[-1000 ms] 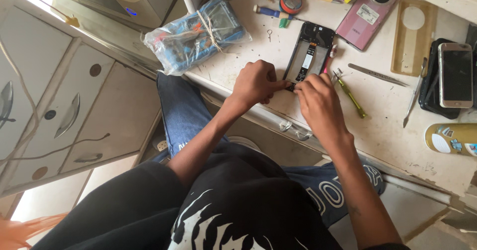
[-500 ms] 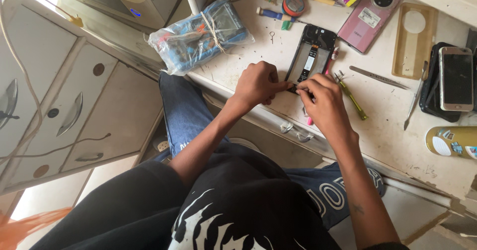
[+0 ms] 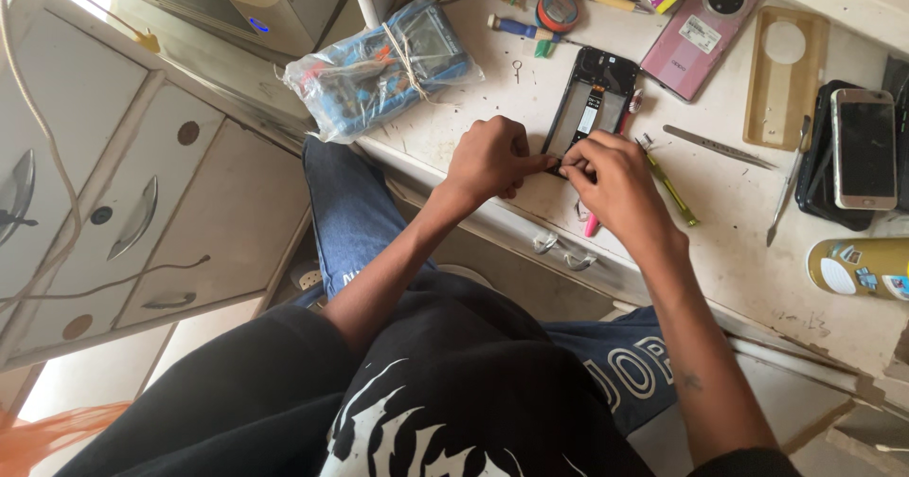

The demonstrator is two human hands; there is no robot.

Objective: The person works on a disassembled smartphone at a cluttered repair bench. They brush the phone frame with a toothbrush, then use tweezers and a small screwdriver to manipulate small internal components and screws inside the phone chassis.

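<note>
An opened black phone body (image 3: 592,108) lies on the worn white workbench (image 3: 739,212), its inner parts exposed. My left hand (image 3: 492,160) and my right hand (image 3: 611,188) meet at the phone's near end, fingertips pinched together on its bottom edge. A pink-handled tool (image 3: 592,223) pokes out below my right hand, and a green-handled screwdriver (image 3: 672,188) lies just right of it. What sits between my fingertips is too small to tell.
On the bench are a plastic-wrapped blue bundle (image 3: 383,65), a pink phone (image 3: 703,30), a tan phone case (image 3: 784,77), tweezers (image 3: 720,147), another phone (image 3: 864,147) on a black case and a yellow can (image 3: 860,267). White drawers (image 3: 114,202) stand at left.
My right hand has slid up toward the phone's near end, closing against my left hand. The phone itself stays in place.
</note>
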